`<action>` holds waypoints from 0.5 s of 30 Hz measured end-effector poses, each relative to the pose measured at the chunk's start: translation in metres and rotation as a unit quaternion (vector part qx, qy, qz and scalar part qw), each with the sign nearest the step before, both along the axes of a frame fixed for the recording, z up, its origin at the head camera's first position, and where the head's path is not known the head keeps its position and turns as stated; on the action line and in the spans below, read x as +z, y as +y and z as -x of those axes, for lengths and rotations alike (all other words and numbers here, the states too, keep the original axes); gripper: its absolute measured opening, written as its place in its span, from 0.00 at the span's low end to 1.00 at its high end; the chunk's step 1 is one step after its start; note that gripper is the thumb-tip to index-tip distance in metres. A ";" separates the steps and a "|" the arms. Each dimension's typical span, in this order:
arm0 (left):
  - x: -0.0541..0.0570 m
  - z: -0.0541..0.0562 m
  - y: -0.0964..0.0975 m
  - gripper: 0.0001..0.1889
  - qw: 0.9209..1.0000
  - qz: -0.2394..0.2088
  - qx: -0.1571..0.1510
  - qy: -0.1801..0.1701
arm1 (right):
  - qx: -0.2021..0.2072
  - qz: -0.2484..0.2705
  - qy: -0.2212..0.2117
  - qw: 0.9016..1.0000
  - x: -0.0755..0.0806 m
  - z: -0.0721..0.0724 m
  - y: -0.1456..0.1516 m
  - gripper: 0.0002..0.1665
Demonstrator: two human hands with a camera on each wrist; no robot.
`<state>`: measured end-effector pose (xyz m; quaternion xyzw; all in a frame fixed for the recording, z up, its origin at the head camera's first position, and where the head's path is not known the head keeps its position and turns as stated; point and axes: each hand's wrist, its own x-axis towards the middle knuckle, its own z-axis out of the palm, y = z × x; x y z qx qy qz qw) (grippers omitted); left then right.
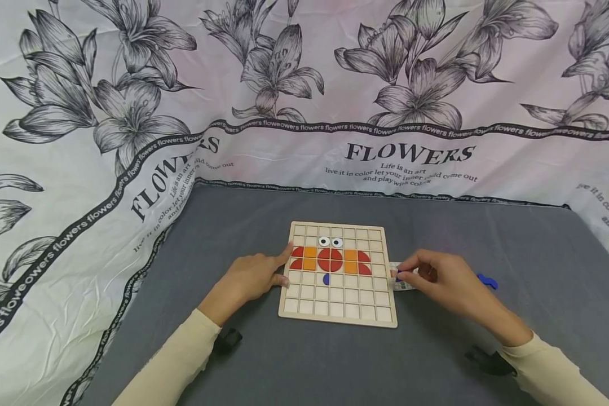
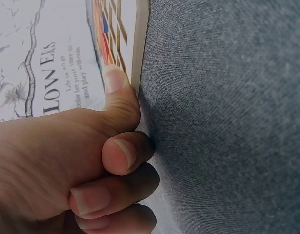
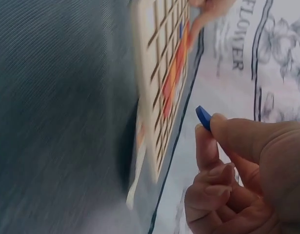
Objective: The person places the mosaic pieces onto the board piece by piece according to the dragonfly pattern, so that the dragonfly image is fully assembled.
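Observation:
A square wooden grid board (image 1: 337, 310) lies on the grey cloth. It carries a red circle (image 1: 330, 260), orange squares, red quarter pieces, two eye pieces (image 1: 325, 241) and a blue half-round piece (image 1: 327, 279). At the board's left edge, my left hand (image 1: 254, 276) holds the rim, thumb and index finger spread along it and the other fingers curled. My right hand (image 1: 444, 276), just past the right edge, pinches a small blue piece (image 3: 203, 117) between thumb and finger. A printed card (image 1: 404, 285) sticks out from beneath the board, partly hidden by this hand.
A curved blue piece (image 1: 487, 281) lies on the grey cloth (image 1: 335, 366) beyond my right wrist. White fabric with flower prints (image 1: 279, 67) hangs behind and along the left side. Dark straps (image 1: 228, 340) show near both wrists.

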<state>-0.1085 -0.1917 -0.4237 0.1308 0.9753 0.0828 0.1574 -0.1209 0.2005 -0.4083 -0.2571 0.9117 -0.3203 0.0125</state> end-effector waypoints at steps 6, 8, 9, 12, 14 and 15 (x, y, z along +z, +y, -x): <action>-0.002 0.000 0.001 0.44 1.000 -0.001 0.000 0.000 | 0.022 0.008 -0.034 0.999 0.001 0.004 -0.027 0.03; -0.002 0.000 0.001 0.44 1.000 -0.001 0.000 0.000 | 0.029 0.011 -0.039 0.999 0.001 0.006 -0.035 0.03; -0.002 0.000 0.001 0.44 1.000 -0.001 0.000 0.000 | 0.033 0.013 -0.040 0.999 0.001 0.006 -0.039 0.03; -0.002 0.000 0.000 0.44 1.000 -0.002 -0.001 0.002 | 0.044 0.016 -0.045 0.998 -0.001 0.009 -0.050 0.03; -0.001 0.000 0.000 0.44 1.000 -0.001 0.000 0.004 | 0.053 0.018 -0.046 0.997 -0.002 0.012 -0.058 0.03; 0.000 0.001 0.000 0.44 1.000 -0.001 0.000 0.003 | 0.057 0.019 -0.048 0.997 -0.003 0.013 -0.062 0.03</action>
